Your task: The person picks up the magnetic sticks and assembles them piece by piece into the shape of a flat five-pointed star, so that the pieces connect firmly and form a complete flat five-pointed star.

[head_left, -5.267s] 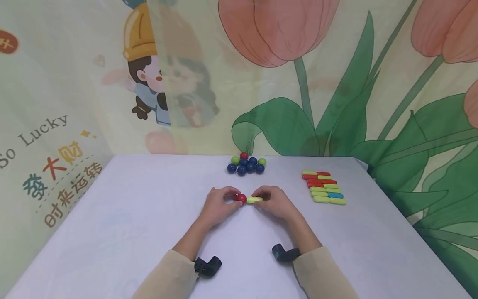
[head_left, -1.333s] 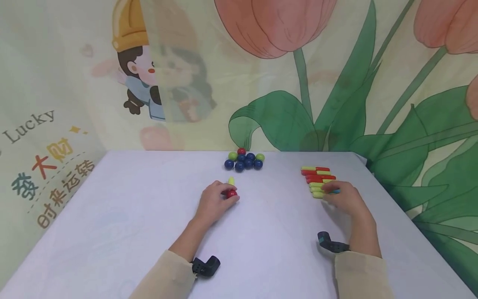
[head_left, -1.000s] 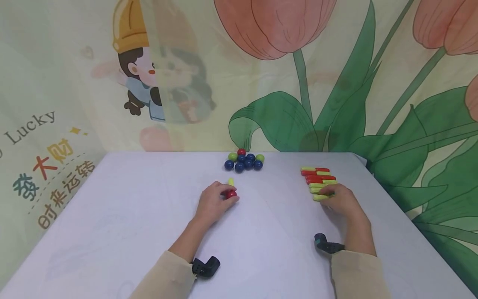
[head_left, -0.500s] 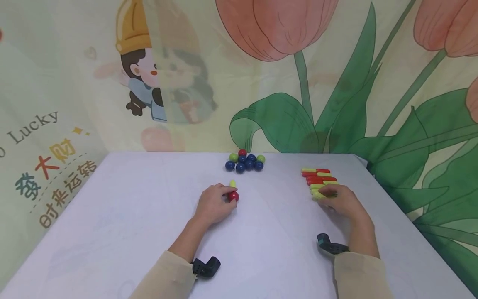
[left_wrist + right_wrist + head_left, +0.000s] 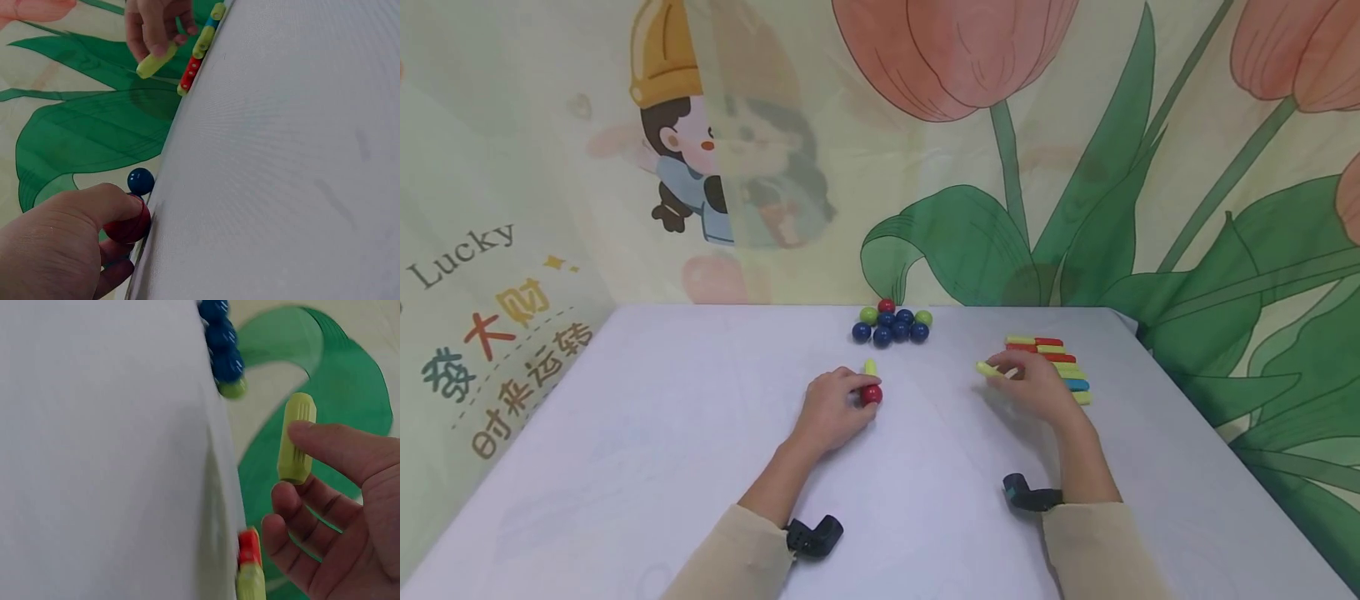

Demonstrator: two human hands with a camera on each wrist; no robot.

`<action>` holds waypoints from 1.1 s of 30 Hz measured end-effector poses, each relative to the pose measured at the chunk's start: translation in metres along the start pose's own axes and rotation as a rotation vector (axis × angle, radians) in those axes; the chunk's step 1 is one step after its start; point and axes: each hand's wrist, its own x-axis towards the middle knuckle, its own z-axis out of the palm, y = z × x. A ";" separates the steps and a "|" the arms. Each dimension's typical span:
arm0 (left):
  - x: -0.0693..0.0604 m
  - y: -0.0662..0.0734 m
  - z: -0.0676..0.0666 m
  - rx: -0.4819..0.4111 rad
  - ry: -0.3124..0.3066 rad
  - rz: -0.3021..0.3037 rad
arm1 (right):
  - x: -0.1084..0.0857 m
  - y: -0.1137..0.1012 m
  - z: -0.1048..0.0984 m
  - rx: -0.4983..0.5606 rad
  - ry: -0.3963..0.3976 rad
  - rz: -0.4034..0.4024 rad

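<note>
Left hand (image 5: 833, 410) in a pinch on red ball (image 5: 872, 394), right hand (image 5: 1036, 387) likewise on lime stick (image 5: 987, 368), backdrop lettering (image 5: 462, 256) “Lucky”.

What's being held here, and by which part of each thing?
Left hand: a red ball, pinched by its sides. Right hand: a yellow-green stick, pinched near its middle.

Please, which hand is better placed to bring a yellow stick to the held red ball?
Probably the right hand: it pinches a yellow stick, lifted off the table. The left hand holds the red ball, so it seems better kept there.
</note>
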 end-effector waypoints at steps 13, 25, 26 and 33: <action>0.000 -0.002 0.003 -0.048 0.014 -0.018 | 0.017 -0.053 0.062 -0.004 -0.122 -0.092; 0.003 -0.003 0.005 -0.025 0.020 -0.021 | 0.024 -0.074 0.083 -0.080 -0.199 -0.224; 0.003 -0.002 0.005 -0.021 0.020 -0.019 | 0.025 -0.074 0.083 -0.081 -0.199 -0.229; 0.001 -0.002 0.003 -0.021 0.005 -0.035 | 0.029 -0.075 0.086 -0.063 -0.230 -0.233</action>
